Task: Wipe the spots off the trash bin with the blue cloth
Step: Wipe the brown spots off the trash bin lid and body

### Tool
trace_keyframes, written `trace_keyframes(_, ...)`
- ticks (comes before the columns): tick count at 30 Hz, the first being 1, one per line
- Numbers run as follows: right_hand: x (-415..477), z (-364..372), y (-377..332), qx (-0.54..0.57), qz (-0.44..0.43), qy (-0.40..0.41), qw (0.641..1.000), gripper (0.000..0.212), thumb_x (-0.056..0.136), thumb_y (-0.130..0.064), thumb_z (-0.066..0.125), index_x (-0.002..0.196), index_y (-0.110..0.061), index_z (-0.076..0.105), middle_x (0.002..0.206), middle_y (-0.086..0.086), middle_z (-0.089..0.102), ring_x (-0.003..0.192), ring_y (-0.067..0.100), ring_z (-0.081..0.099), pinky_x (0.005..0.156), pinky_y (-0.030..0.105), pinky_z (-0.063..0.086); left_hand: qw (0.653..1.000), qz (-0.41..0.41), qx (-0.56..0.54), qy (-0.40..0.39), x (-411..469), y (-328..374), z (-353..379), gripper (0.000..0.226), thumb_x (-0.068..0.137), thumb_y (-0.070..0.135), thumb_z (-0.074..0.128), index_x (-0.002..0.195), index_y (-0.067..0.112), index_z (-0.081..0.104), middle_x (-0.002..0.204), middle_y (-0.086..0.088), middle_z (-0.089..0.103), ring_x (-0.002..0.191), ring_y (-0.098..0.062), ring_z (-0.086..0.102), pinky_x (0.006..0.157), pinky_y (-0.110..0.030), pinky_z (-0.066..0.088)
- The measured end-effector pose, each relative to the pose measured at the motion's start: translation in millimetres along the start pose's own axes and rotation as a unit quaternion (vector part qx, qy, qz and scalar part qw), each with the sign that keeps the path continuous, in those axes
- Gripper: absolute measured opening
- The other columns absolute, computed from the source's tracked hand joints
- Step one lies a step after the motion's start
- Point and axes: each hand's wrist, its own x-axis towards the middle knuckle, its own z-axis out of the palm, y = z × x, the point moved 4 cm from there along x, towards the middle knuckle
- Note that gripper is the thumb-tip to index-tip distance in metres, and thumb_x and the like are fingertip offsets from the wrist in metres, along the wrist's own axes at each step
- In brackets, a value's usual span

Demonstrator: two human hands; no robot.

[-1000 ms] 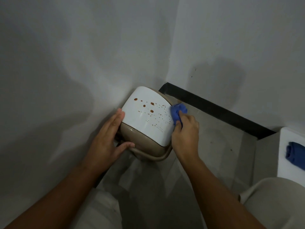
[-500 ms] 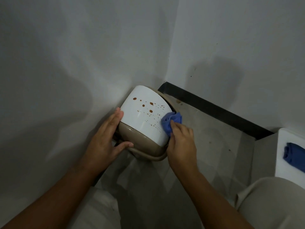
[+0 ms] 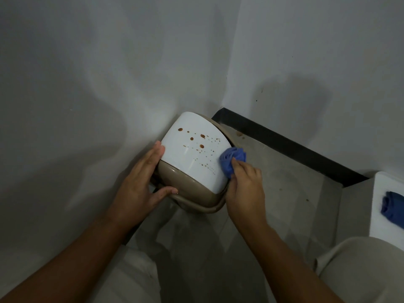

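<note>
Where the two bare forearms reach in from the near edge, the scene runs as follows.

Near right: a pale rounded form [image 3: 363, 265] fills the near right corner; what it is cannot be told.
Right edge: a white ledge [image 3: 378, 206] carries a second folded blue cloth [image 3: 392, 206], well apart from the bin.
Floor: grey tiled floor [image 3: 284, 204], with a black skirting strip [image 3: 284, 145] along the far right wall.
Left hand: the left hand [image 3: 140, 182] rests against the left side of the bin, its fingers [image 3: 150, 162] pressed together and laid flat along the bin's side, the thumb spread apart and touching the tan part below.
Right hand: the right hand [image 3: 244, 184] sits at the bin's right edge, its fingers [image 3: 240, 167] curled and pinching the bunched cloth.
Blue cloth: the blue cloth [image 3: 232, 158] is crumpled into a wad, pressed against the right edge of the white surface.
Trash bin: the trash bin [image 3: 192, 158] lies tilted in the corner between the hands, white part toward the far side, tan part with a rim loop toward the near side.
Spots: brown spots [image 3: 202, 146] are scattered across the white surface, larger ones to the far left, fine specks nearer the cloth.
Walls: two plain grey walls [image 3: 109, 73] meet in a corner just behind the bin.
</note>
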Motion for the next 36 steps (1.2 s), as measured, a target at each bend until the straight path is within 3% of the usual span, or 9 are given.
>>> trace_keyframes(4, 11, 2, -21, 0.014, -0.033, 0.025, 0.999, 0.045, 0.090, -0.013, 0.055, 0.133, -0.011, 0.043, 0.135, 0.012, 0.048, 0.124, 0.029, 0.037, 0.103, 0.044, 0.037, 1.000, 0.001, 0.004, -0.001, 0, -1, 1, 0.096, 0.069, 0.040, 0.077, 0.148, 0.008, 0.033, 0.155, -0.005, 0.032, 0.143, -0.012, 0.029, 0.115, -0.015, 0.021)
trace_keyframes(8, -22, 0, -17, 0.017, -0.077, -0.010, 0.997, 0.047, 0.086, -0.008, 0.059, 0.131, -0.008, 0.045, 0.129, 0.017, 0.052, 0.116, 0.030, 0.046, 0.093, 0.044, 0.046, 1.000, 0.001, 0.002, 0.002, 0, 0, 0, 0.096, 0.068, 0.042, 0.076, 0.148, 0.007, 0.034, 0.155, -0.007, 0.033, 0.142, -0.013, 0.030, 0.115, -0.014, 0.021)
trace_keyframes(14, -13, 2, -8, 0.013, -0.043, 0.002, 0.999, 0.044, 0.090, -0.006, 0.052, 0.133, -0.006, 0.043, 0.134, 0.015, 0.049, 0.122, 0.029, 0.039, 0.098, 0.043, 0.042, 1.000, 0.007, 0.002, 0.004, -1, -3, 1, 0.096, 0.069, 0.042, 0.078, 0.149, 0.012, 0.033, 0.156, -0.003, 0.031, 0.143, -0.011, 0.029, 0.115, -0.016, 0.022)
trace_keyframes(18, -42, 3, -22, 0.021, -0.133, -0.011, 0.991, 0.054, 0.082, -0.004, 0.064, 0.132, -0.010, 0.046, 0.129, 0.017, 0.053, 0.116, 0.033, 0.048, 0.090, 0.046, 0.048, 1.000, -0.005, -0.010, -0.005, -1, -5, 2, 0.096, 0.071, 0.047, 0.073, 0.151, 0.017, 0.028, 0.157, 0.001, 0.028, 0.145, -0.004, 0.023, 0.115, -0.013, 0.021)
trace_keyframes(22, -50, 1, -6, -0.001, -0.116, -0.009, 0.993, 0.054, 0.076, 0.004, 0.068, 0.127, -0.004, 0.051, 0.122, 0.020, 0.058, 0.109, 0.036, 0.053, 0.084, 0.049, 0.052, 1.000, -0.001, 0.001, 0.000, -1, -4, 1, 0.096, 0.070, 0.044, 0.075, 0.150, 0.014, 0.031, 0.157, -0.003, 0.031, 0.144, -0.011, 0.028, 0.115, -0.015, 0.022)
trace_keyframes(26, -22, 0, -14, 0.015, -0.073, -0.003, 0.997, 0.049, 0.085, -0.005, 0.060, 0.132, -0.008, 0.045, 0.130, 0.018, 0.052, 0.118, 0.033, 0.044, 0.093, 0.048, 0.046, 1.000, -0.003, 0.010, 0.003, -1, -4, 0, 0.096, 0.070, 0.044, 0.076, 0.149, 0.013, 0.032, 0.156, -0.003, 0.032, 0.143, -0.010, 0.029, 0.115, -0.014, 0.021)
trace_keyframes(31, -48, 4, -25, -0.003, -0.181, -0.025, 0.983, 0.069, 0.075, -0.006, 0.069, 0.135, -0.020, 0.039, 0.133, 0.018, 0.048, 0.114, 0.037, 0.049, 0.080, 0.050, 0.054, 1.000, -0.002, 0.013, -0.003, 0, -3, -1, 0.097, 0.070, 0.043, 0.077, 0.149, 0.011, 0.032, 0.156, -0.004, 0.031, 0.143, -0.012, 0.028, 0.114, -0.011, 0.019)
trace_keyframes(33, -46, 3, -15, -0.013, -0.169, -0.027, 0.985, 0.071, 0.074, -0.004, 0.070, 0.136, -0.019, 0.039, 0.139, 0.018, 0.044, 0.115, 0.038, 0.048, 0.080, 0.051, 0.054, 1.000, -0.006, 0.011, -0.005, 0, -4, -1, 0.097, 0.070, 0.042, 0.078, 0.149, 0.013, 0.032, 0.156, -0.002, 0.030, 0.143, -0.012, 0.028, 0.115, -0.012, 0.018)
trace_keyframes(36, -14, 8, -13, -0.060, -0.114, -0.030, 0.991, 0.077, 0.080, -0.007, 0.065, 0.143, -0.023, 0.024, 0.151, 0.009, 0.026, 0.126, 0.034, 0.033, 0.091, 0.052, 0.047, 1.000, -0.004, 0.003, -0.002, -1, -4, 0, 0.095, 0.070, 0.042, 0.078, 0.149, 0.014, 0.033, 0.156, -0.001, 0.030, 0.143, -0.011, 0.028, 0.116, -0.015, 0.019)
